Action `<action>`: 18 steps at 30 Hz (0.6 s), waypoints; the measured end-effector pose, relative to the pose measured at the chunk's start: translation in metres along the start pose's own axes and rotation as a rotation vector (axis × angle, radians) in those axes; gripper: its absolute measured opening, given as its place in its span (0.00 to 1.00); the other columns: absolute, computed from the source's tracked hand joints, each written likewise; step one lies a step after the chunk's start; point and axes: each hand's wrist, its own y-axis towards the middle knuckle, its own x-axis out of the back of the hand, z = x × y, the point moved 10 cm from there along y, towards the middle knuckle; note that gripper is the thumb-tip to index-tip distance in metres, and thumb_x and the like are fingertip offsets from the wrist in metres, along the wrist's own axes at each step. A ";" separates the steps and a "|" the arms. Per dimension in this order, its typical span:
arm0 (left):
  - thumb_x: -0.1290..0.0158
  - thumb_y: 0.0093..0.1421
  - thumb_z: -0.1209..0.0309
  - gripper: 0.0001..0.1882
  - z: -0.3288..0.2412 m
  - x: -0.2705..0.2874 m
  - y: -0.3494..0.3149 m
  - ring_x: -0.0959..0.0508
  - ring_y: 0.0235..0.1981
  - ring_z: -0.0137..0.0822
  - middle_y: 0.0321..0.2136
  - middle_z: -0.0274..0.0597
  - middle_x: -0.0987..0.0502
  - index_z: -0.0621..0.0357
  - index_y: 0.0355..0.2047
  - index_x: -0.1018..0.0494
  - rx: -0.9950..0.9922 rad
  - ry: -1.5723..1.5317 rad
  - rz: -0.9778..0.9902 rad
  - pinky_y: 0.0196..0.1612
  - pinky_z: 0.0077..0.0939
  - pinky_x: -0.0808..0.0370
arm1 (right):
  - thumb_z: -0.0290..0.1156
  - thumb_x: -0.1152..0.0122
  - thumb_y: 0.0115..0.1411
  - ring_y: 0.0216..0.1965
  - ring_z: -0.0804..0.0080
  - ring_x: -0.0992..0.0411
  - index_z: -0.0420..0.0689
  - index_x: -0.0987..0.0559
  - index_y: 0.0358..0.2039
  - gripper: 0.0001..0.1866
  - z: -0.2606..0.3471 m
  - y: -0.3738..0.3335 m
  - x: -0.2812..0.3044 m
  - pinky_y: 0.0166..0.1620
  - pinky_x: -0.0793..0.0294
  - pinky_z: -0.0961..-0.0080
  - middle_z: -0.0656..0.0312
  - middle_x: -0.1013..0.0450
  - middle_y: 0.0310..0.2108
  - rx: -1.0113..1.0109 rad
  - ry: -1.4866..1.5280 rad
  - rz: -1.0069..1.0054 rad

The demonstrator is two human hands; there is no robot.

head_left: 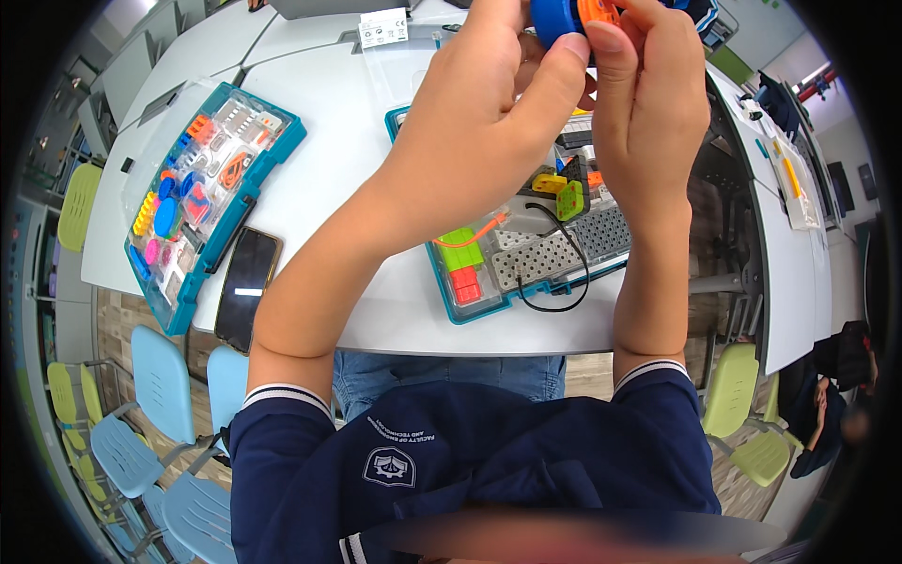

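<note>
Both hands are raised at the top of the view around a round blue and orange plastic piece [556,21], partly cut off by the frame edge. My left hand [512,89] grips its blue side with the thumb against it. At the orange side, my right hand [648,89] has its thumb and fingers closed on the piece. Beneath the hands lies an open teal-edged parts case [458,318]. It holds grey perforated plates [540,258], green blocks [458,250], red blocks [464,284] and a black cable [584,273] looping over its near edge. My forearms hide some of it.
A second teal-edged case [299,132] with colourful small parts sits at the left of the white table [324,188]. Beside it a dark phone [248,287] lies near the table edge. A white box [383,30] stands at the back. Blue chairs [160,381] and another person [822,414] are off the table's sides.
</note>
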 end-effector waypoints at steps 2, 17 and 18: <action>0.58 0.73 0.76 0.31 -0.003 -0.001 -0.004 0.28 0.59 0.36 0.60 0.54 0.34 0.71 0.71 0.56 0.033 0.078 0.006 0.60 0.28 0.27 | 0.37 0.42 0.70 0.37 0.53 0.29 0.36 0.26 0.50 0.17 0.003 -0.001 -0.001 0.41 0.27 0.65 0.49 0.30 0.36 0.036 -0.005 -0.010; 0.55 0.70 0.73 0.30 -0.002 0.012 0.007 0.31 0.57 0.35 0.58 0.52 0.36 0.70 0.68 0.51 -0.221 0.162 0.125 0.62 0.31 0.32 | 0.27 0.52 0.74 0.37 0.73 0.28 0.33 0.25 0.47 0.11 0.006 0.005 0.006 0.43 0.28 0.79 0.54 0.26 0.39 -0.161 0.354 0.005; 0.54 0.69 0.72 0.32 -0.006 0.009 0.007 0.31 0.57 0.36 0.58 0.53 0.36 0.70 0.68 0.51 -0.268 0.283 0.141 0.62 0.32 0.33 | 0.26 0.52 0.74 0.37 0.76 0.29 0.34 0.25 0.47 0.10 0.001 0.002 0.004 0.42 0.29 0.81 0.56 0.26 0.39 -0.269 0.447 0.006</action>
